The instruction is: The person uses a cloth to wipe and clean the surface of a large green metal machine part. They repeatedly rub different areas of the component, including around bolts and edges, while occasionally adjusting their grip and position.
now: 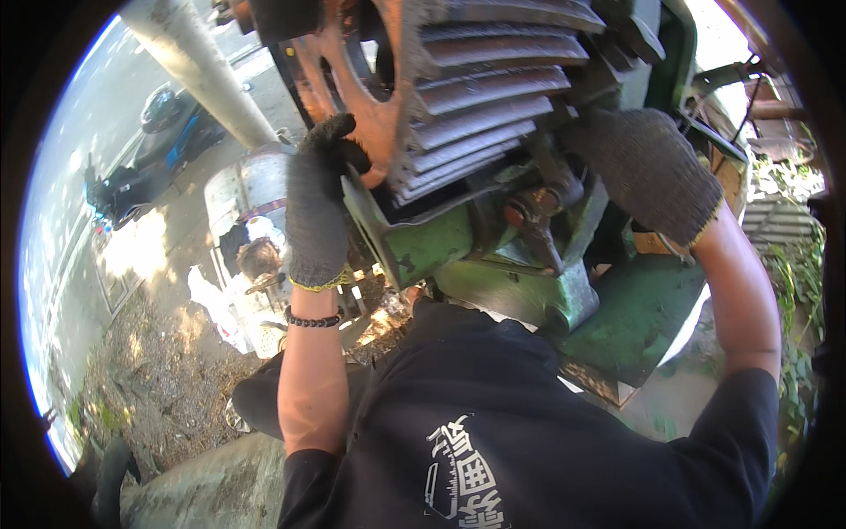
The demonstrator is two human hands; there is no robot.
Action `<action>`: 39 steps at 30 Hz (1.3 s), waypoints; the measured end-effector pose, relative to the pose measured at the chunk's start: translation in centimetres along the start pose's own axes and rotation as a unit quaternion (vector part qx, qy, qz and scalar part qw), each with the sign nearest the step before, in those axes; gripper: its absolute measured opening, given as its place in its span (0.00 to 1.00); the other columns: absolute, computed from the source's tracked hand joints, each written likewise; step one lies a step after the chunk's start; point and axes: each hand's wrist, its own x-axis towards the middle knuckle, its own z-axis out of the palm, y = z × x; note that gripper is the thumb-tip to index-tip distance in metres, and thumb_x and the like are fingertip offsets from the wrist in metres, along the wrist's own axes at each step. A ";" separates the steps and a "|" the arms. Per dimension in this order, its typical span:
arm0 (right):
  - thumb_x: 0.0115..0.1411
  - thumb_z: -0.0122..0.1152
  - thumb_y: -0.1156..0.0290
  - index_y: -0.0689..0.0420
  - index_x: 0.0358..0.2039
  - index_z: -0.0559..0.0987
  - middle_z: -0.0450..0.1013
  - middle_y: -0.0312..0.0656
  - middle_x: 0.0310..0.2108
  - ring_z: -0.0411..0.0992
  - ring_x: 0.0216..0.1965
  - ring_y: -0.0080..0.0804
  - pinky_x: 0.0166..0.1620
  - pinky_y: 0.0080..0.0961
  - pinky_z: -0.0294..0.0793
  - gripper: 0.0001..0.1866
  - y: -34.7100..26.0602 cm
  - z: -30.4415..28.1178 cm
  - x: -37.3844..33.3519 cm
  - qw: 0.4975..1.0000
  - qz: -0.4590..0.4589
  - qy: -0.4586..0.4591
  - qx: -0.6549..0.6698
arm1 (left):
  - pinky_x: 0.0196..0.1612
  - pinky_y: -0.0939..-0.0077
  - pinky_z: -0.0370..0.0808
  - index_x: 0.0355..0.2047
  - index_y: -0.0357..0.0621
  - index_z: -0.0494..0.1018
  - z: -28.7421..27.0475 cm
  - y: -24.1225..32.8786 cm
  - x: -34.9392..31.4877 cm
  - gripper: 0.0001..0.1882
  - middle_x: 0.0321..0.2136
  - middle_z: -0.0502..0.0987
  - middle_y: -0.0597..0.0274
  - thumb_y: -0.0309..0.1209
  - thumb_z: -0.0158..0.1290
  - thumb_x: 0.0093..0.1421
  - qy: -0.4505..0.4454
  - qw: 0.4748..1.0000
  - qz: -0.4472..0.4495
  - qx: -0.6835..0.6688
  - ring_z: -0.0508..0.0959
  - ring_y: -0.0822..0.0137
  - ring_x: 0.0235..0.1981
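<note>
A large metal gear (493,97) with broad slanted teeth and a rust-orange side face (379,132) sits in a green machine frame (432,242) before me. My left hand (319,207), in a dark grey knit glove with blackened fingertips, is at the left edge of the orange face. Its fingers and thumb are apart, with nothing seen between them. On the gear's right, my right hand (652,172), gloved alike, reaches over the machine near a metal bracket (551,181). Its fingertips are hidden among the dark parts there, so its grip does not show.
A pale drum (251,189) stands left of the machine, with a thick pole (203,70) beyond. Farther off is a parked motorbike (145,172). A sloping green metal plate (630,322) juts out below my right forearm. Plants (797,282) grow at the right.
</note>
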 end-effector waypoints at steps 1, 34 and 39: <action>0.55 0.56 0.75 0.55 0.46 0.81 0.80 0.47 0.38 0.80 0.36 0.46 0.39 0.39 0.79 0.17 -0.2 0.0 0.1 1.000 0.013 -0.014 -0.003 | 0.45 0.76 0.75 0.56 0.36 0.72 -0.2 0.2 0.3 0.18 0.44 0.79 0.60 0.31 0.40 0.73 0.022 1.000 0.006 0.019 0.76 0.72 0.43; 0.58 0.63 0.59 0.53 0.27 0.82 0.76 0.46 0.19 0.77 0.24 0.46 0.27 0.41 0.74 0.11 0.3 3.6 -0.8 0.978 0.010 0.091 0.186 | 0.49 0.68 0.79 0.63 0.33 0.66 -1.8 3.4 0.4 0.23 0.59 0.72 0.43 0.22 0.42 0.68 0.005 0.807 0.211 0.552 0.80 0.55 0.48; 0.55 0.60 0.71 0.57 0.42 0.80 0.77 0.50 0.28 0.78 0.30 0.52 0.33 0.43 0.76 0.14 0.9 4.3 -1.0 0.970 0.012 0.078 0.231 | 0.64 0.59 0.66 0.69 0.32 0.55 4.3 1.1 -3.7 0.38 0.68 0.59 0.38 0.28 0.54 0.60 0.117 0.789 0.187 0.573 0.65 0.44 0.66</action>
